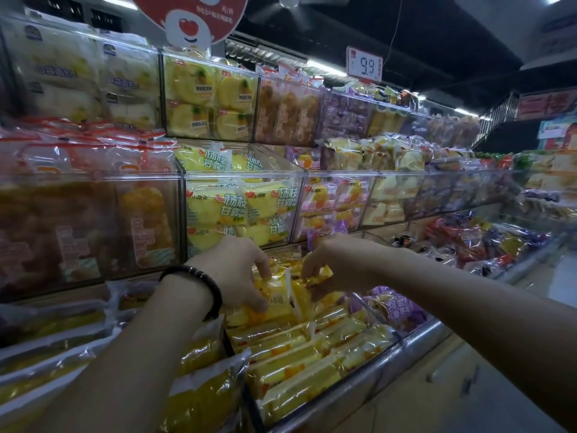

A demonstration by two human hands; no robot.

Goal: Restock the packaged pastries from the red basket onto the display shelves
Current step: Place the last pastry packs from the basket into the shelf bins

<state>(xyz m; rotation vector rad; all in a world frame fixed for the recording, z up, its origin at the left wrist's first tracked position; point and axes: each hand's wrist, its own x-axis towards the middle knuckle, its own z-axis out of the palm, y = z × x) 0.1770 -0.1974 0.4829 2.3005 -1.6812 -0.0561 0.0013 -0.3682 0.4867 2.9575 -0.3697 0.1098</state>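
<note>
A dim shop aisle runs away to the right of the hands, lined with display shelves (pixel 243 175) in three tiers of clear plastic bins under a dark ceiling. High above the right hand hangs a price tag (pixel 364 64) reading 9.9; above the left hand hangs a round red sign (pixel 190 14), cut off at the top. Below both hands, the lowest bin (pixel 415 337) has a metal front rail and holds rows of yellow packets (pixel 296 364) lying flat and packed close together.

One yellow packet (pixel 278 296) stands tilted between the hands, at the back of that bin — clear wrapper, yellow cake, a white end flap. The left hand (pixel 237 270), with a dark bracelet (pixel 199 285) on its wrist, grips the packet's near side with curled fingers and thumb. The right hand (pixel 337 264) pinches its upper edge. Purple packets (pixel 393 304) lie just beneath the right wrist.

The packet's print is too blurred to read, and the far bins fade into glare.
</note>
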